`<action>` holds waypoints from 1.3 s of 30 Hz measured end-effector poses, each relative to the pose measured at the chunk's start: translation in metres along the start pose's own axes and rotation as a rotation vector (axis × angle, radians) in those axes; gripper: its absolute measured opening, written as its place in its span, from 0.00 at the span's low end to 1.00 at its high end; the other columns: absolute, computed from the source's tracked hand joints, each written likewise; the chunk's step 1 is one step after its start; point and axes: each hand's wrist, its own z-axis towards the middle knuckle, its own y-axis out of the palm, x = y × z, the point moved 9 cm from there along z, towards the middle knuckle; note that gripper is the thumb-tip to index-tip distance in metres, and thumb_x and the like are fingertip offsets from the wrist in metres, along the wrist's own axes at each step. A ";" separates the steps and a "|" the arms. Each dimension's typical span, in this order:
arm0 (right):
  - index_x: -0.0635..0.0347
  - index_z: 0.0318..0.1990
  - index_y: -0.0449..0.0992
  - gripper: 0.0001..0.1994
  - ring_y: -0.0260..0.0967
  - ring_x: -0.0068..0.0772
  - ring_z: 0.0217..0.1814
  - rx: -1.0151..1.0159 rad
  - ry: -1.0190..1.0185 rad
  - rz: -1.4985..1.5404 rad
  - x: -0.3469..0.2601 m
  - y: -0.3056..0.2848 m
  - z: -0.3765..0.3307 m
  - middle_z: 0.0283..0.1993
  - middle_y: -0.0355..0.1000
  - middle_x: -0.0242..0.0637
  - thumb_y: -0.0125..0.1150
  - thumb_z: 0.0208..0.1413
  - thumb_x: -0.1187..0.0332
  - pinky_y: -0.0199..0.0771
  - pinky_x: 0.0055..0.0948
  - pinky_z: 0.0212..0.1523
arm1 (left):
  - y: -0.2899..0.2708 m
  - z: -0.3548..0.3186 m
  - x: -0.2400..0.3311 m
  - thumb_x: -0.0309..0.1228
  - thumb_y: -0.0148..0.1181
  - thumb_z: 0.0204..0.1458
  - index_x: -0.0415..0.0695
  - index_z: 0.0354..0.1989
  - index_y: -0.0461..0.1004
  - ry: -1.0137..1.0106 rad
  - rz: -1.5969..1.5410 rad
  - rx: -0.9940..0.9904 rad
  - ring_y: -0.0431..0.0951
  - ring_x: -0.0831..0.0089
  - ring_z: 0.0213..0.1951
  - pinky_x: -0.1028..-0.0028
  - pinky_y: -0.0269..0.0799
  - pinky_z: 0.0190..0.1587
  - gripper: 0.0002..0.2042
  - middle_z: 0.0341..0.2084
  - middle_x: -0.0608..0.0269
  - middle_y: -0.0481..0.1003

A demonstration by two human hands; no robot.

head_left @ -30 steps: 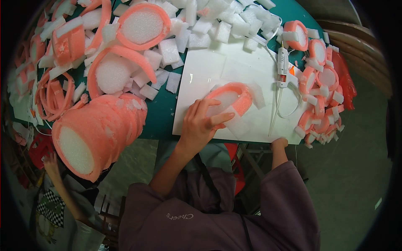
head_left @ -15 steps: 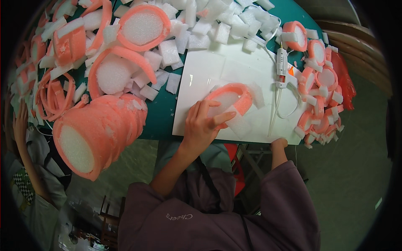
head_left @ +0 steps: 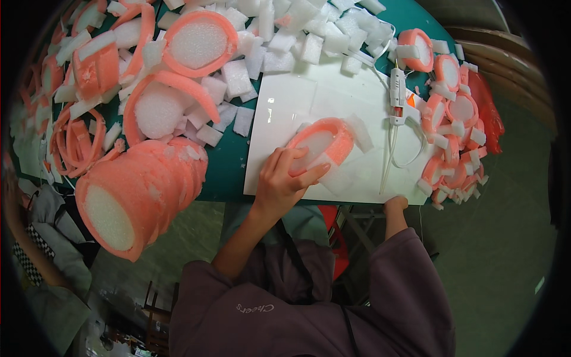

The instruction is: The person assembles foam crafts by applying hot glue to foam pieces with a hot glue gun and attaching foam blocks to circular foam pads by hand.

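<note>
My left hand (head_left: pixel 285 175) is closed on the near left part of a foam piece, an oval pink foam ring (head_left: pixel 340 138) around a white foam disc (head_left: pixel 315 146). White foam blocks (head_left: pixel 359 134) adjoin this ring on its right and near sides. The piece stands tilted on a white board (head_left: pixel 279 113). At the board's near right edge is my right hand (head_left: pixel 396 204), bent at the wrist, its fingers hidden. Between that hand and the far foam lies a white glue gun (head_left: pixel 399 95) with an orange trigger, apart from both hands.
Many white foam blocks (head_left: pixel 279 59) cover the far table. A stack of pink foam rings (head_left: pixel 143 190) overhangs the near left edge. Pink and white foam pieces (head_left: pixel 455 143) crowd the right edge beside a red bag (head_left: pixel 489 113). A co-worker's arm (head_left: pixel 35 256) is at far left.
My left hand and the foam piece have shifted very slightly left, the grip unchanged. My right hand stays put. The co-worker's hand at far left has drawn away from the table.
</note>
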 end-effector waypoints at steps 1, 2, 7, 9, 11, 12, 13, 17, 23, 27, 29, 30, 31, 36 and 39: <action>0.73 0.41 0.66 0.19 0.67 0.45 0.41 0.005 -0.007 -0.005 0.000 0.000 0.000 0.44 0.65 0.48 0.30 0.49 0.71 0.71 0.37 0.38 | 0.002 0.000 0.000 0.27 0.64 0.25 0.66 0.40 0.67 0.006 0.042 -0.022 0.68 0.67 0.30 0.74 0.66 0.29 0.28 0.29 0.63 0.64; 0.73 0.41 0.66 0.19 0.67 0.45 0.41 0.008 -0.005 -0.004 0.000 -0.001 -0.001 0.44 0.65 0.48 0.30 0.49 0.71 0.71 0.37 0.38 | 0.003 0.000 0.001 0.27 0.64 0.25 0.66 0.40 0.67 0.008 0.040 -0.025 0.68 0.67 0.30 0.74 0.66 0.29 0.28 0.29 0.63 0.64; 0.74 0.42 0.65 0.19 0.67 0.45 0.41 -0.003 -0.003 -0.012 -0.007 -0.004 -0.032 0.45 0.65 0.48 0.30 0.49 0.71 0.70 0.38 0.39 | 0.002 0.003 0.006 0.16 0.62 0.18 0.59 0.38 0.67 0.037 0.080 -0.059 0.68 0.62 0.31 0.73 0.67 0.27 0.31 0.30 0.60 0.66; 0.74 0.42 0.65 0.19 0.67 0.45 0.41 -0.018 -0.001 0.009 -0.003 0.000 -0.022 0.45 0.65 0.48 0.30 0.49 0.70 0.70 0.38 0.40 | 0.000 0.005 0.005 0.20 0.62 0.23 0.62 0.40 0.66 0.021 0.062 -0.045 0.68 0.63 0.30 0.73 0.66 0.28 0.30 0.29 0.61 0.65; 0.74 0.43 0.65 0.19 0.66 0.45 0.41 -0.031 0.006 0.032 0.003 0.003 -0.005 0.45 0.64 0.48 0.30 0.49 0.70 0.70 0.38 0.40 | 0.001 0.006 0.005 0.23 0.62 0.28 0.64 0.42 0.66 0.010 0.043 -0.036 0.67 0.65 0.30 0.73 0.66 0.29 0.28 0.27 0.63 0.64; 0.74 0.43 0.65 0.19 0.66 0.45 0.42 -0.026 -0.022 0.001 0.005 0.003 0.006 0.45 0.64 0.48 0.30 0.49 0.70 0.70 0.38 0.41 | -0.003 0.004 -0.002 0.21 0.61 0.29 0.60 0.46 0.62 -0.067 -0.073 -0.008 0.67 0.65 0.32 0.72 0.66 0.31 0.30 0.30 0.62 0.64; 0.74 0.42 0.65 0.20 0.66 0.46 0.42 -0.021 -0.047 -0.027 0.008 0.004 0.018 0.45 0.64 0.49 0.30 0.49 0.70 0.69 0.37 0.41 | -0.005 0.005 -0.008 0.18 0.60 0.30 0.55 0.49 0.59 -0.140 -0.188 0.017 0.68 0.64 0.34 0.71 0.67 0.34 0.33 0.32 0.62 0.64; 0.74 0.42 0.65 0.20 0.65 0.46 0.43 -0.024 -0.122 -0.105 -0.001 0.004 -0.001 0.46 0.64 0.49 0.29 0.50 0.69 0.68 0.37 0.42 | -0.029 0.015 -0.025 0.17 0.58 0.31 0.46 0.53 0.49 -0.443 -0.749 0.212 0.66 0.66 0.41 0.70 0.66 0.42 0.36 0.40 0.59 0.61; 0.73 0.43 0.65 0.23 0.64 0.47 0.46 0.042 0.041 -0.153 -0.014 -0.014 -0.046 0.46 0.64 0.50 0.23 0.51 0.65 0.64 0.39 0.45 | -0.011 0.015 -0.023 0.18 0.55 0.36 0.47 0.53 0.44 -0.815 -1.206 0.131 0.58 0.68 0.50 0.68 0.62 0.48 0.34 0.46 0.58 0.55; 0.74 0.43 0.64 0.23 0.64 0.47 0.46 0.052 0.122 -0.201 0.015 0.002 -0.012 0.45 0.65 0.49 0.22 0.52 0.66 0.65 0.38 0.45 | -0.006 0.013 -0.009 0.17 0.53 0.38 0.48 0.52 0.45 -0.829 -1.220 0.093 0.59 0.68 0.49 0.68 0.63 0.47 0.32 0.46 0.59 0.55; 0.75 0.43 0.63 0.22 0.64 0.48 0.45 0.061 0.142 -0.169 0.022 0.007 -0.005 0.45 0.65 0.50 0.22 0.52 0.67 0.65 0.38 0.45 | -0.002 0.012 -0.002 0.17 0.53 0.38 0.49 0.52 0.45 -0.831 -1.190 0.046 0.59 0.69 0.49 0.69 0.64 0.47 0.32 0.45 0.60 0.56; 0.75 0.43 0.61 0.21 0.65 0.49 0.44 0.034 0.032 -0.279 0.026 0.017 0.014 0.44 0.65 0.52 0.24 0.52 0.68 0.67 0.39 0.43 | -0.001 0.013 0.004 0.17 0.53 0.38 0.49 0.52 0.45 -0.801 -1.193 0.030 0.59 0.69 0.49 0.69 0.64 0.47 0.32 0.45 0.60 0.56; 0.76 0.43 0.60 0.20 0.65 0.51 0.43 0.027 -0.077 -0.379 0.028 0.021 0.036 0.43 0.65 0.53 0.25 0.52 0.68 0.68 0.39 0.42 | 0.008 0.012 0.007 0.18 0.53 0.39 0.51 0.53 0.44 -0.812 -1.190 -0.010 0.60 0.69 0.48 0.70 0.65 0.45 0.33 0.46 0.60 0.56; 0.72 0.43 0.58 0.17 0.68 0.52 0.38 0.045 -0.030 -0.374 0.041 0.037 0.041 0.36 0.68 0.55 0.28 0.53 0.68 0.70 0.44 0.37 | 0.004 0.016 0.034 0.20 0.55 0.39 0.58 0.57 0.37 -0.846 -1.086 -0.070 0.63 0.70 0.46 0.71 0.70 0.39 0.39 0.48 0.59 0.55; 0.68 0.43 0.61 0.20 0.66 0.46 0.38 -0.249 -0.044 0.120 0.070 0.061 0.090 0.37 0.67 0.50 0.31 0.52 0.60 0.67 0.42 0.37 | 0.006 0.032 0.058 0.20 0.55 0.40 0.57 0.57 0.37 -0.752 -1.062 -0.092 0.63 0.70 0.47 0.71 0.69 0.40 0.39 0.48 0.58 0.55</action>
